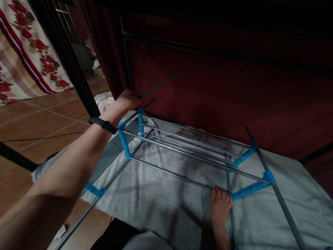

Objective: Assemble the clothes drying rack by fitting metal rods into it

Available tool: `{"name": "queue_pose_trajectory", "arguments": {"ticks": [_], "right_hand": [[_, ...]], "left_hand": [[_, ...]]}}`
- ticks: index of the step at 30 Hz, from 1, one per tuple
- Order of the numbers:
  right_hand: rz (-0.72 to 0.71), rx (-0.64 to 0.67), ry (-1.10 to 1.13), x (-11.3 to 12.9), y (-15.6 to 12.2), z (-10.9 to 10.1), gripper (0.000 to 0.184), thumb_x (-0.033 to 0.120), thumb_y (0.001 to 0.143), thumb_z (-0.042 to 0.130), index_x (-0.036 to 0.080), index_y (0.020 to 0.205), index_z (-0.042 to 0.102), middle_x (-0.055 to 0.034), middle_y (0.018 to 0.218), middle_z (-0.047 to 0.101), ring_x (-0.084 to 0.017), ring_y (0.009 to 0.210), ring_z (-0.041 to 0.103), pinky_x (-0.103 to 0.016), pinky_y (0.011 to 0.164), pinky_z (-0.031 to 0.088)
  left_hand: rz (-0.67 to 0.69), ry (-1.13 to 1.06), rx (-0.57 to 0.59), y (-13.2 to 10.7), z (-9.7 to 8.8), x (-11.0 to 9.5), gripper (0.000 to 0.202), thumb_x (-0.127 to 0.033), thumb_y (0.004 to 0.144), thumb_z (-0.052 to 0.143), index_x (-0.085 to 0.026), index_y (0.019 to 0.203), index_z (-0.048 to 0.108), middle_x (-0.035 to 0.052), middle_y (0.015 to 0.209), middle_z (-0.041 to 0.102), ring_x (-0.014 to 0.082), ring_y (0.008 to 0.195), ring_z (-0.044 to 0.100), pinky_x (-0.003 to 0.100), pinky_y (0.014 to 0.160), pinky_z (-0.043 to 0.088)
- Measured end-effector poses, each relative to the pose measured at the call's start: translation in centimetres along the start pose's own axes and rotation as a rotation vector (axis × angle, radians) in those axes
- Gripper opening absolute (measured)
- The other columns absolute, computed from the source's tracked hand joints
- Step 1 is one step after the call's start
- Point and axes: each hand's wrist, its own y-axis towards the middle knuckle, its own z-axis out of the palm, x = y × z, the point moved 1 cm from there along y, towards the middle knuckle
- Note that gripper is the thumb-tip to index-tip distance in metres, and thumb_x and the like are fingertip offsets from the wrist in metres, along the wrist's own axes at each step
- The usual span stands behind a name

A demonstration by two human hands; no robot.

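A partly assembled rack frame [181, 151] of metal tubes and blue plastic connectors lies across a grey cloth. My left hand [130, 99], with a dark band on the wrist, is closed around a loose grey tube [165, 81] that points up and to the right. This hand is just above the frame's far left blue connector [141, 119]. My right hand [220, 205] has its fingers curled over the end of the lower front bar, beside a blue connector [250, 191] on the right. Its fingertips partly hide where the bar meets that connector.
Several grey tubes [111, 157] lie side by side on the left of the grey cloth [158, 196]. Dark bed-frame posts [63, 49] and a dark red curtain [218, 94] surround the surface. Floral fabric [20, 36] hangs over the tiled floor [49, 121] at left.
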Motion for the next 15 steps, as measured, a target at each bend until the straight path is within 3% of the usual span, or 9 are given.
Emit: {"name": "queue_pose_trajectory", "arguments": {"ticks": [3,7,10,15], "right_hand": [[-0.016,0.006,-0.002,-0.1,-0.1,0.0,0.034,0.025,0.105,0.037,0.016,0.119,0.067,-0.0182,0.114,0.071,-0.033,0.113,0.059,-0.054,0.108,0.036],[-0.024,0.015,-0.001,-0.3,-0.2,0.2,0.034,0.024,0.103,0.038,0.017,0.120,0.067,-0.0188,0.115,0.071,-0.034,0.114,0.059,-0.056,0.108,0.037],[-0.017,0.013,0.003,-0.4,-0.2,0.3,0.035,0.025,0.104,0.037,0.016,0.121,0.067,-0.0194,0.116,0.071,-0.035,0.115,0.059,-0.057,0.108,0.037],[-0.006,-0.005,0.010,-0.5,-0.2,0.5,0.037,0.030,0.106,0.034,0.018,0.119,0.066,-0.0168,0.113,0.071,-0.033,0.112,0.059,-0.055,0.109,0.037]], "left_hand": [[-0.101,-0.004,-0.063,-2.8,1.3,-1.3,0.032,-0.037,0.090,0.073,-0.012,0.075,0.062,0.0008,0.070,0.059,0.0135,0.074,0.057,0.026,0.063,0.032],[0.012,-0.186,-0.131,-8.6,3.6,-2.1,0.030,-0.046,0.089,0.067,-0.016,0.088,0.070,0.0011,0.072,0.061,0.0165,0.070,0.053,0.027,0.061,0.034],[0.108,-0.337,-0.056,-13.3,5.2,-1.9,0.033,-0.050,0.091,0.063,-0.018,0.091,0.070,0.0000,0.074,0.059,0.0154,0.068,0.050,0.027,0.063,0.036],[0.095,-0.439,0.111,-20.2,7.4,-0.4,0.029,-0.048,0.094,0.060,-0.020,0.092,0.069,-0.0003,0.077,0.063,0.0160,0.072,0.056,0.027,0.068,0.042]]}}
